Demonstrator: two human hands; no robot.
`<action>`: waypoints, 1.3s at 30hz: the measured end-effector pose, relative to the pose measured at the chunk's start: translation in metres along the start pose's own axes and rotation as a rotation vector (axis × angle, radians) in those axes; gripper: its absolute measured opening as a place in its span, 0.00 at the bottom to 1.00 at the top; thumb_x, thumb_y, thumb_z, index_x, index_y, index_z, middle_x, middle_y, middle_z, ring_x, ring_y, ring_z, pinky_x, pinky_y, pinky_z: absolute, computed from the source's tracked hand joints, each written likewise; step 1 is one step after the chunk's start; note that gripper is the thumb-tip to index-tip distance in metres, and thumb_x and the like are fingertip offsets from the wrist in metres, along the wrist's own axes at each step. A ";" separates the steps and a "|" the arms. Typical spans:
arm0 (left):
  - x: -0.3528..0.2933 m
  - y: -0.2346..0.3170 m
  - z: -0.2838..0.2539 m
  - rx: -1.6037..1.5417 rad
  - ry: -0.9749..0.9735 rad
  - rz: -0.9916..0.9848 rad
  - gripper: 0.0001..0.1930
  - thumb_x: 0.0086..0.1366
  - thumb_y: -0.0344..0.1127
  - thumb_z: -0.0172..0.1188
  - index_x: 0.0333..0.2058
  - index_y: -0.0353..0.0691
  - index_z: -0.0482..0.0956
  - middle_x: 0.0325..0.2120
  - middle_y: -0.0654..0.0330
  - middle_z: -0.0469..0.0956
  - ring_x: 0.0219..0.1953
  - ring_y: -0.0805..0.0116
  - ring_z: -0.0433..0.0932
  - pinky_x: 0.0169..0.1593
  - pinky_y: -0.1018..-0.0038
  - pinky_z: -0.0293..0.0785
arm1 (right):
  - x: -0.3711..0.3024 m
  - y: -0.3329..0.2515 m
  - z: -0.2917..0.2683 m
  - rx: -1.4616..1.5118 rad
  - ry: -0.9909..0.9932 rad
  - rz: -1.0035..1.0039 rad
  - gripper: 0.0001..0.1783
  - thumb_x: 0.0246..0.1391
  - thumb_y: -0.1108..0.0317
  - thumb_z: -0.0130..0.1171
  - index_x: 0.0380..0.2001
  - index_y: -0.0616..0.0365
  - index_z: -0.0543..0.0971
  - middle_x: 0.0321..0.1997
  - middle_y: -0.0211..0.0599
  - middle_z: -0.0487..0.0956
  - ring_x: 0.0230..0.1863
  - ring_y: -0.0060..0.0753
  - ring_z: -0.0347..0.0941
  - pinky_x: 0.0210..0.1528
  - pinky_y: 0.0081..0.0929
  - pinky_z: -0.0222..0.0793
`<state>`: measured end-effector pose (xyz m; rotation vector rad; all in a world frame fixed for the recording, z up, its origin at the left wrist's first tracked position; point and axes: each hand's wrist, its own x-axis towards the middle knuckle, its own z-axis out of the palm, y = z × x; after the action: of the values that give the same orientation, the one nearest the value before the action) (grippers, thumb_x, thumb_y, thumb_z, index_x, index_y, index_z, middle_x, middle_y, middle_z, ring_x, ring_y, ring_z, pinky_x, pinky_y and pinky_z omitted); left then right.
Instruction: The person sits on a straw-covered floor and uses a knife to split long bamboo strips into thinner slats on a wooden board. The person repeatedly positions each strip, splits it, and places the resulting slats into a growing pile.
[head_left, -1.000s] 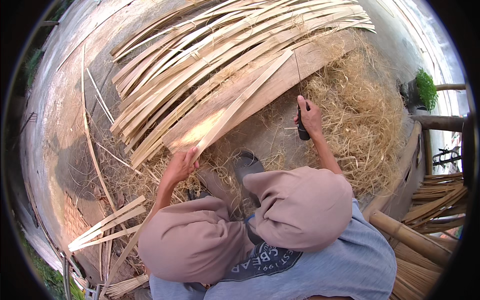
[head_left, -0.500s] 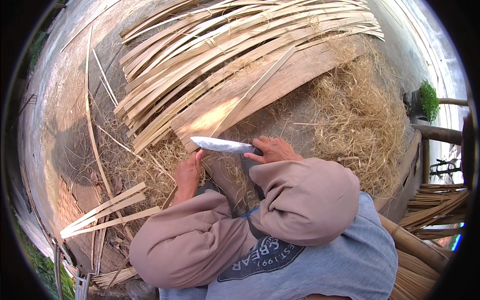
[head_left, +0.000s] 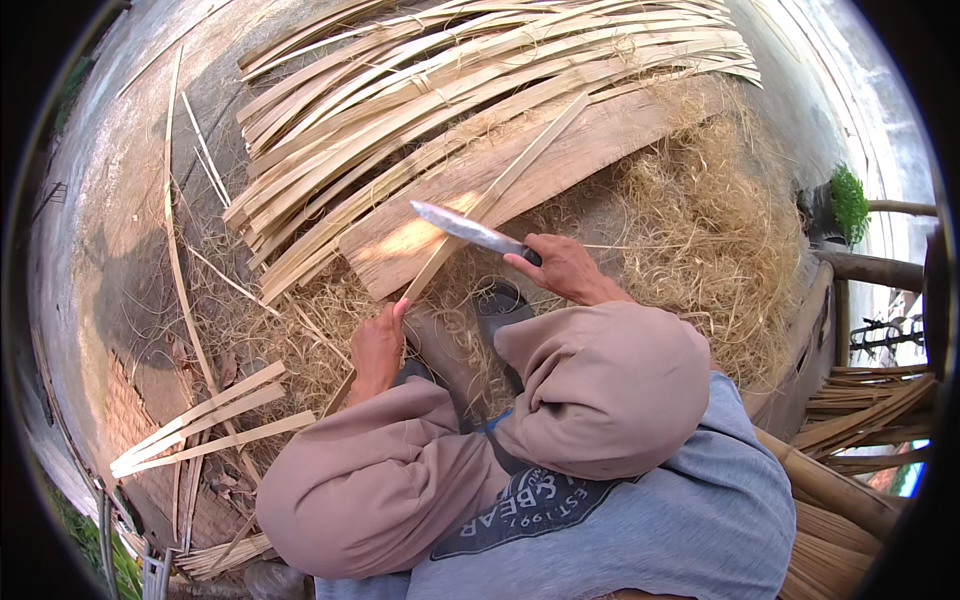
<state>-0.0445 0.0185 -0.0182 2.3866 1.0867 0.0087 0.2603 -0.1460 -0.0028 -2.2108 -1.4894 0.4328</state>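
My right hand point(head_left: 566, 267) grips the dark handle of a knife point(head_left: 468, 229). Its long pale blade points up and left, lying across a thin bamboo strip point(head_left: 509, 178). Closed round the strip's near part is my left hand point(head_left: 378, 347), thumb along the top. From there the strip runs up and right over a flat wooden board point(head_left: 400, 238), and a short piece shows below the hand by my knee. I cannot tell whether the blade's edge touches the strip.
Many split bamboo strips point(head_left: 440, 110) lie side by side beyond the board. Curly shavings point(head_left: 710, 220) heap at the right. A few cut strips point(head_left: 205, 425) fan out at the lower left. Bundled strips point(head_left: 870, 410) and a bamboo pole point(head_left: 830, 490) stand at the right.
My right hand has moved the knife away along the strip, up and slightly right, and the blade now tilts more. My left hand has stayed nearly in place, holding the strip.
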 end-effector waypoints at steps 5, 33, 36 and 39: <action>0.003 0.010 -0.004 0.058 0.011 0.024 0.26 0.80 0.53 0.44 0.33 0.39 0.81 0.19 0.42 0.77 0.24 0.37 0.78 0.29 0.47 0.70 | 0.018 0.007 -0.009 0.117 0.000 0.329 0.32 0.65 0.39 0.60 0.26 0.62 0.77 0.19 0.48 0.77 0.24 0.52 0.78 0.30 0.47 0.74; 0.007 0.011 -0.016 -0.362 -0.094 -0.115 0.22 0.70 0.51 0.66 0.56 0.45 0.84 0.41 0.45 0.87 0.42 0.59 0.87 0.47 0.67 0.78 | -0.043 -0.031 0.021 0.069 -0.107 0.216 0.30 0.63 0.38 0.61 0.32 0.58 0.77 0.32 0.50 0.80 0.37 0.59 0.80 0.38 0.50 0.75; 0.021 0.029 -0.021 -0.395 -0.110 -0.112 0.23 0.69 0.54 0.65 0.56 0.47 0.85 0.40 0.45 0.87 0.43 0.53 0.87 0.47 0.65 0.78 | -0.027 0.001 0.025 0.122 0.019 0.306 0.30 0.63 0.38 0.61 0.31 0.58 0.77 0.31 0.49 0.79 0.37 0.57 0.81 0.39 0.49 0.75; 0.019 0.026 -0.029 -0.379 -0.160 -0.174 0.24 0.70 0.52 0.66 0.56 0.41 0.84 0.42 0.46 0.88 0.43 0.64 0.86 0.49 0.69 0.77 | -0.051 -0.027 0.035 0.020 -0.075 0.112 0.29 0.64 0.39 0.61 0.30 0.58 0.77 0.28 0.45 0.78 0.31 0.50 0.80 0.33 0.46 0.73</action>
<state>-0.0193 0.0306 0.0145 1.9188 1.1025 -0.0337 0.2034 -0.1781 -0.0181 -2.2925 -1.3969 0.5699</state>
